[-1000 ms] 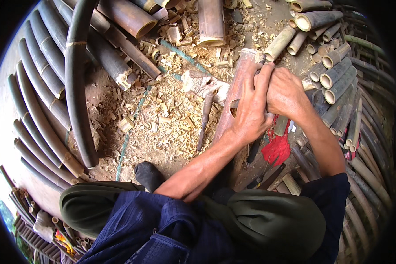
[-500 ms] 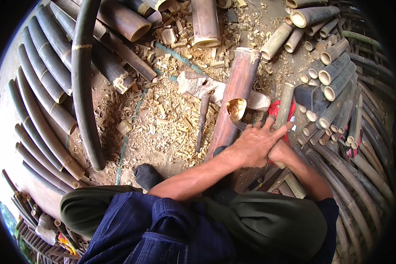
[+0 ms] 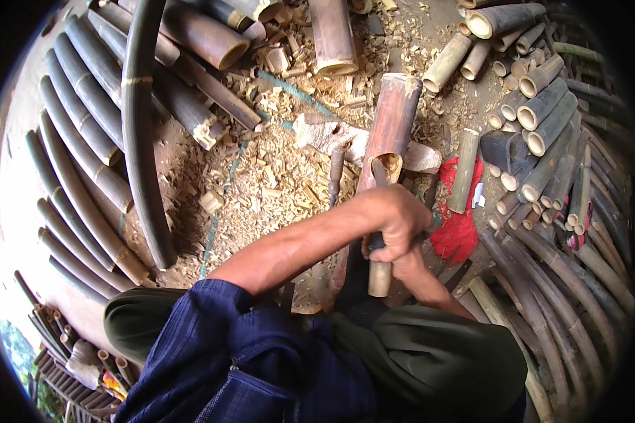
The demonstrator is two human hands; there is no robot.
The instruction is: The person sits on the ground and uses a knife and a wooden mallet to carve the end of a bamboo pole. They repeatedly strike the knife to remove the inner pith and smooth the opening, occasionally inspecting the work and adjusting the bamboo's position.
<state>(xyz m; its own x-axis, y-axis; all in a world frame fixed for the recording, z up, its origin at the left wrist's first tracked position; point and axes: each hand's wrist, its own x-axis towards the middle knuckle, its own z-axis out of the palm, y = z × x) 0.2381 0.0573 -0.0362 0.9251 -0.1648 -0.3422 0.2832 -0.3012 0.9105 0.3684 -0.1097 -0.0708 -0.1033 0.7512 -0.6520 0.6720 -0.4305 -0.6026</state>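
Observation:
My left hand (image 3: 396,220) is closed around a blade tool with a pale bamboo handle (image 3: 379,280), whose butt end points toward me. The tool's narrow blade (image 3: 379,173) reaches the cut opening in a reddish-brown bamboo tube (image 3: 390,116). That tube slants away from me between my legs, its far part over a pale, rough block (image 3: 423,158). Close beside the handle, my right hand (image 3: 410,266) is mostly covered by my left, its fingers hidden. Left of the tube, a slim tool with a brown handle (image 3: 336,169) stands among the shavings.
A short bamboo piece (image 3: 464,169) lies on a red cloth (image 3: 453,240) to the right. Cut bamboo tubes (image 3: 543,130) are stacked beyond it. Long dark poles (image 3: 142,141) line the left side. Wood shavings (image 3: 261,201) cover the ground, and another thick tube (image 3: 331,35) lies at the far side.
Both hands have moved left and nearer to me, off the red cloth's edge to the bamboo tube. The blade tool now lines up with the tube's opening. The red cloth shows more fully.

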